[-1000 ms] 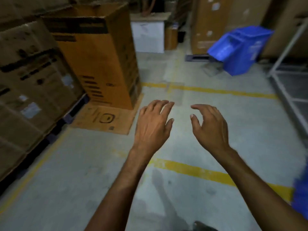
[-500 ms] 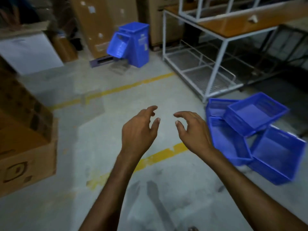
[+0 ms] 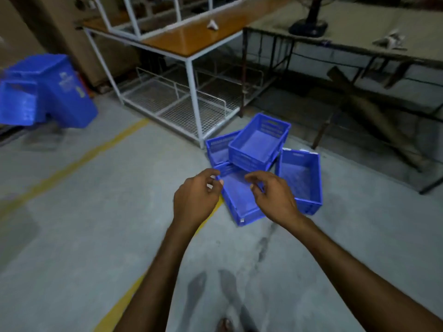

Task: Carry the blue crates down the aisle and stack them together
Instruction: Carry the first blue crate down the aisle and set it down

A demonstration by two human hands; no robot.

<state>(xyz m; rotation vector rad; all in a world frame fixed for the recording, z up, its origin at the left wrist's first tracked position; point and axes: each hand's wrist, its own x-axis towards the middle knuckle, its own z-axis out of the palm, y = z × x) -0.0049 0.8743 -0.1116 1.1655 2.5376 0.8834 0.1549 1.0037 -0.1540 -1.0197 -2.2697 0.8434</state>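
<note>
Several empty blue crates lie in a loose heap on the concrete floor. One crate (image 3: 260, 143) rests tilted on top of the others, a second (image 3: 300, 178) sits flat at the right, and a third (image 3: 239, 200) lies nearest me, partly behind my fingers. A fourth (image 3: 217, 147) peeks out at the back left. My left hand (image 3: 195, 200) and my right hand (image 3: 273, 196) hover empty in front of the heap, fingers curled and apart. A stack of blue crates (image 3: 51, 92) stands at the far left, one leaning against it.
A white-framed table (image 3: 191, 73) with an orange top and a wire shelf stands just behind the heap. A dark metal table (image 3: 359, 51) and a wooden plank (image 3: 376, 121) are at the right. Yellow floor lines (image 3: 79, 161) cross the floor. Cardboard boxes (image 3: 48, 25) stand at the back left.
My view has swung right, from the cardboard boxes to the heap of crates, which now lies centred just beyond my hands. Both hands stay raised and empty.
</note>
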